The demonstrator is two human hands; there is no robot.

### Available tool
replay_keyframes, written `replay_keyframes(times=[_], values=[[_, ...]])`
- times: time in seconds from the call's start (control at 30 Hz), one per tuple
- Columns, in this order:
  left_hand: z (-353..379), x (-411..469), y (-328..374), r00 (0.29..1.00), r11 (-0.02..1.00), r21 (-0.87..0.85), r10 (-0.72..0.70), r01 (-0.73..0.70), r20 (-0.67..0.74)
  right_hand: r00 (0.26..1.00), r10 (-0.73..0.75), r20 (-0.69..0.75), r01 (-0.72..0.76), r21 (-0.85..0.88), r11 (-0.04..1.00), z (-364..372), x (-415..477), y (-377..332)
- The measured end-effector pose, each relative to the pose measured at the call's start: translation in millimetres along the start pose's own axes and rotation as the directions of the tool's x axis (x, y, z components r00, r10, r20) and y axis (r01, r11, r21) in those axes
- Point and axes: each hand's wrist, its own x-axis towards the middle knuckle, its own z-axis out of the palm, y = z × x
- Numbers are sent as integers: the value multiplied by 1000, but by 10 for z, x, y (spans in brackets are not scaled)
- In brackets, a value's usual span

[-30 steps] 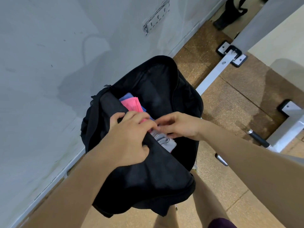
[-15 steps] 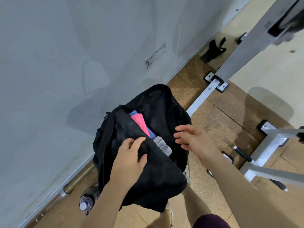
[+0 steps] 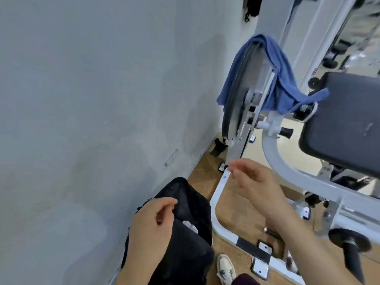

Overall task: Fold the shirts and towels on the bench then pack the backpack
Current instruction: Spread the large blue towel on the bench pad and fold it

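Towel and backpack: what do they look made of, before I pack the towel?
Towel: soft matte blue cloth, possibly terry or microfibre. It drapes limply in folds over the wheel.
Backpack: thin black synthetic fabric, probably nylon or polyester. It sags and creases and shows a slight sheen.

Your black backpack (image 3: pixel 191 254) stands upright on the floor (image 3: pixel 205 177), close against the wall (image 3: pixel 102 120). Its top is unzipped and gapes toward you. A scrap of pale grey cloth (image 3: pixel 190 225) shows just inside the opening. Your left hand (image 3: pixel 151 227) holds the near edge of that opening, fingers curled over the fabric. Higher up and to the right, well apart from the backpack, a blue towel (image 3: pixel 285 87) hangs unfolded and rumpled over the top of a machine wheel (image 3: pixel 236 95), with cloth trailing down both sides.
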Motion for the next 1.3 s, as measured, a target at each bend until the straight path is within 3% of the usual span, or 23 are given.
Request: replay_keyframes(times=[0.13,0.23,0.4,0.57,0.63,0.77,0.93,1.1,1.23,1.3], values=[[-247,105,602,981,981,-33,191,-192,-44,971,-223,-91,219,-42,975,-363,-106,-527],[-363,261,1103,939,939,-31,339,-342,-60,942,-295,-158,288,-69,955,-681,-47,-796],[-312,663,1877,837,839,11,543,-544,-61,923,-335,-188,315,-128,940,-1285,326,-973],[38,1167,2536,778,776,76,629,-627,-7,932,-297,-206,266,-165,950,-1897,965,-926],[269,1409,2803,771,763,112,634,-637,66,942,-275,-192,242,-178,954,-2100,1252,-877],[873,1896,3265,828,843,60,507,-534,242,973,-207,-102,188,-172,967,-2281,1843,-698],[1648,2413,3366,861,849,268,345,-456,373,976,-212,-43,195,-242,950,-2094,2422,-474],[2019,2715,3287,934,880,342,252,-330,253,955,-295,-18,278,-276,920,-1924,2790,-372],[2103,2773,3254,936,851,391,325,-351,133,940,-299,-167,228,-346,910,-1909,2936,-383],[2080,2754,3269,949,894,320,303,-313,81,929,-315,-195,221,-389,894,-1938,2959,-432]])
